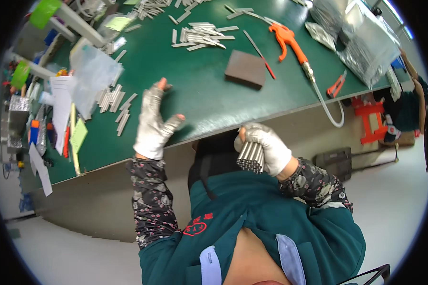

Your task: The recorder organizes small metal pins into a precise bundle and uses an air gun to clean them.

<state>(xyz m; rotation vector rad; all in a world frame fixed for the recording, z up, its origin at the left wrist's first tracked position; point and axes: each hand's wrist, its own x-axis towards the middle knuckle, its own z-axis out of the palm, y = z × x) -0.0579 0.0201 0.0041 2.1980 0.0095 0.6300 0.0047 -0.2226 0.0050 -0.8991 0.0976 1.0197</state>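
My right hand (274, 148), in a white fingertip-less glove, is closed round a bundle of short metal rods (250, 156). Their ends face me, and the bundle is held in front of my body just off the table's near edge. My left hand (152, 121), gloved the same way, is over the green table (199, 104) with thumb and fingers apart and nothing in it. To its left lie several loose metal rods (110, 99). Farther back is a larger scattered pile of similar rods (202, 36).
A brown block (245, 69) lies right of centre beside a thin red-handled tool (266, 62). Beyond it are an orange air gun (288, 42) with a pale hose (325, 104) and a red cutter (336, 85). Papers (62, 107) and plastic bags (92, 66) cover the left side.
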